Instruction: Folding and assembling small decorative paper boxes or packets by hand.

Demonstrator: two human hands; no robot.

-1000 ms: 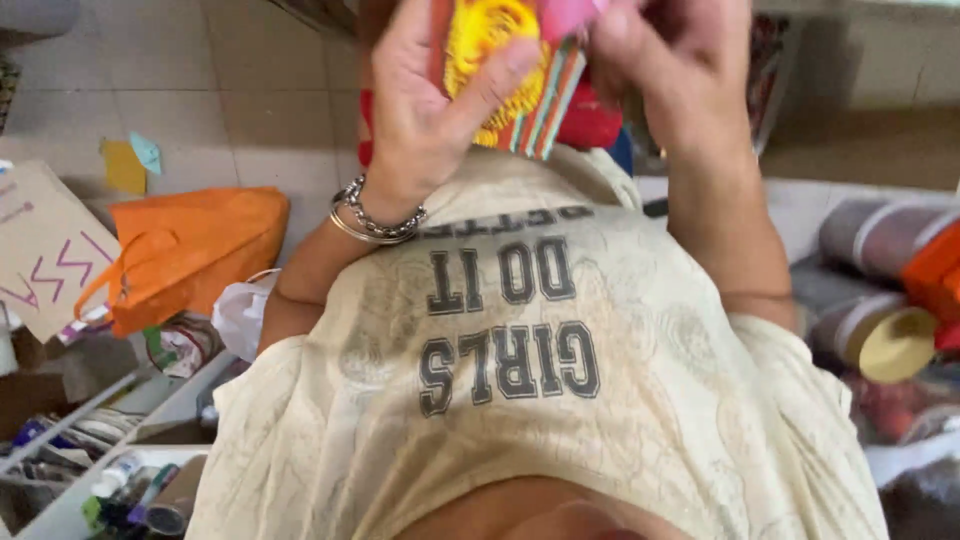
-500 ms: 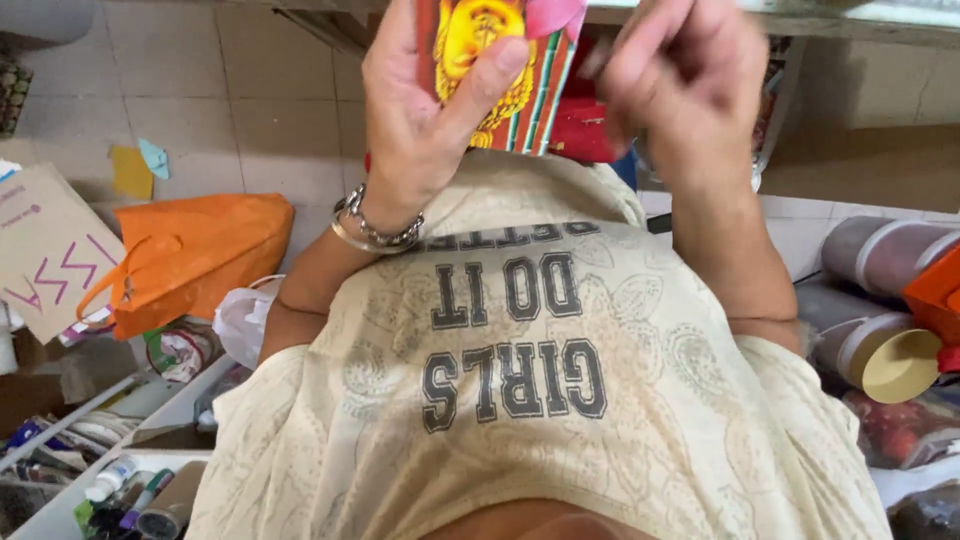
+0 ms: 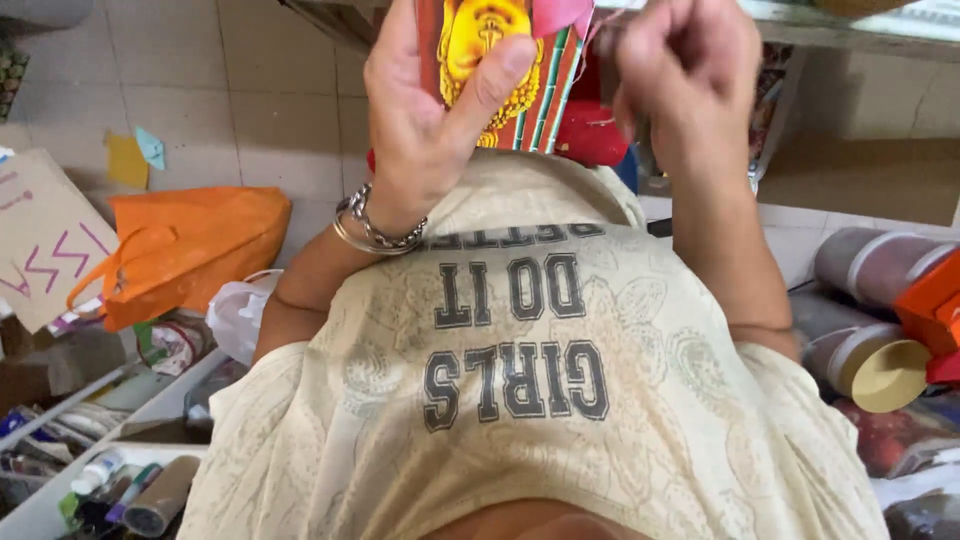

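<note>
Card [image 3: 500,75], red with a yellow figure and striped edge, sits clamped under the left hand [image 3: 425,125] thumb, top cut off. Right hand [image 3: 685,70] is curled beside it, pinching something pink, hard to make out.

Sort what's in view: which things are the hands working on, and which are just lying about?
In hand: red and gold card, gripped by the left hand; pink piece at its top, by the closed right hand.

Lying about: orange bag, tape rolls, cardboard sign, small bottles.
</note>
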